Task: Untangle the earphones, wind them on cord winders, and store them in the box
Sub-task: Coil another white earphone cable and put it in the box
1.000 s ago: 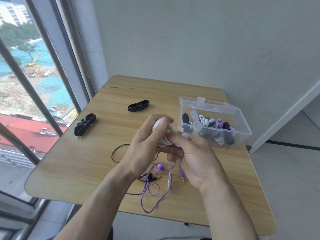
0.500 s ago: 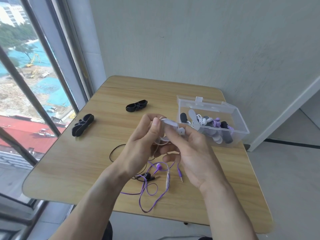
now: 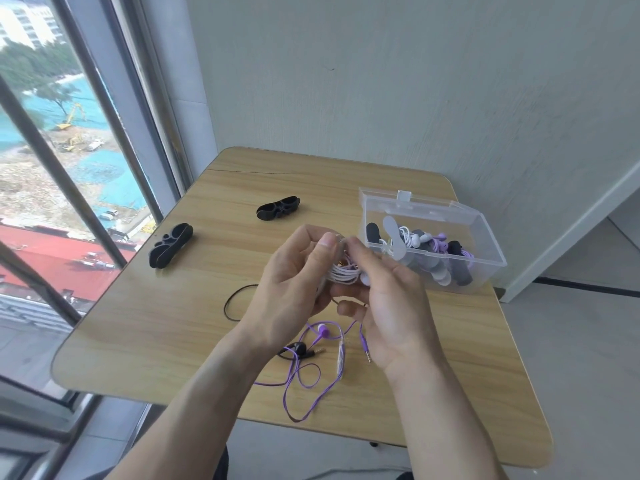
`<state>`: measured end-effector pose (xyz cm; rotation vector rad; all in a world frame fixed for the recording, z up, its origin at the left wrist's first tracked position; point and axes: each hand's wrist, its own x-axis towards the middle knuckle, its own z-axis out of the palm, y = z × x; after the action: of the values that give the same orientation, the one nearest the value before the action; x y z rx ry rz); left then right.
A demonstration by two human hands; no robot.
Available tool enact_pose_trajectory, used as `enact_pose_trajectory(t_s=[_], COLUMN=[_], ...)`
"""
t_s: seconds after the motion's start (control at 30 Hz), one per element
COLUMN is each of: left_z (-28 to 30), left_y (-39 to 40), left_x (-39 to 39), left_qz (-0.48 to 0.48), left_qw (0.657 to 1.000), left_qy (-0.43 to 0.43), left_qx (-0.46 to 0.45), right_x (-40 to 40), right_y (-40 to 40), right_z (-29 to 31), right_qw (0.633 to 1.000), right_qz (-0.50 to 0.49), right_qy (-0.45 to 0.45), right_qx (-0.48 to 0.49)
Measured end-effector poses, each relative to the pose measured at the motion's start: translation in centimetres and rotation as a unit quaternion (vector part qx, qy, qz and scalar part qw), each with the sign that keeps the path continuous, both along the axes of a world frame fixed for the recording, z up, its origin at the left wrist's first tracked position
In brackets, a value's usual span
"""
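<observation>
Both hands meet above the middle of the wooden table (image 3: 145, 327). My left hand (image 3: 291, 289) and my right hand (image 3: 388, 306) together grip a white cord winder with white earphones (image 3: 343, 273) coiled on it; most of the winder is hidden by my fingers. Below them on the table lie purple earphones (image 3: 311, 372) in loose loops, tangled with black earphones (image 3: 298, 348) whose cord loops out to the left. Two black cord winders (image 3: 278, 207) (image 3: 170, 244) lie at the back left. A clear plastic box (image 3: 485, 261) at the right holds several wound earphones.
The table stands in a corner, with a grey wall behind it and a tall window with metal bars (image 3: 62, 174) on its left. The box's lid (image 3: 415, 202) stands open at the far side. Grey floor lies to the right of the table.
My hands have kept working the white cord on the winder, the right fingers shifting over its top. The objects on the table have stayed in place.
</observation>
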<state>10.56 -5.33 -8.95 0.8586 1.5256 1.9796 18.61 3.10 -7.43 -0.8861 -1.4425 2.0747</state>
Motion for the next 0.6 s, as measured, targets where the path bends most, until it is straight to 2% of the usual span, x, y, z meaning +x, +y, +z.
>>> enact_pose_trajectory(t_s=[0.13, 0.3, 0.53, 0.6], left_z=[-0.5, -0.5, -1.0, -1.4], left_y=[0.1, -0.1, -0.4, -0.4], left_x=[-0.2, -0.1, 0.6, 0.8], left_qz=[0.056, 0.067, 0.006, -0.002], left_qw=[0.998, 0.996, 0.997, 0.993], left_qy=[0.039, 0.05, 0.074, 0.116], left_qx=[0.01, 0.025, 0.007, -0.021], right_x=[-0.1, 0.0, 0.2, 0.2], right_y=[0.3, 0.6, 1.5, 1.7], right_z=[-0.5, -1.0, -1.7, -1.8], right_qw=[0.997, 0.992, 0.986, 0.984], right_qz=[0.041, 0.094, 0.147, 0.16], right_qy=[-0.02, -0.022, -0.08, -0.08], right_qx=[-0.057, -0.085, 0.011, 0.016])
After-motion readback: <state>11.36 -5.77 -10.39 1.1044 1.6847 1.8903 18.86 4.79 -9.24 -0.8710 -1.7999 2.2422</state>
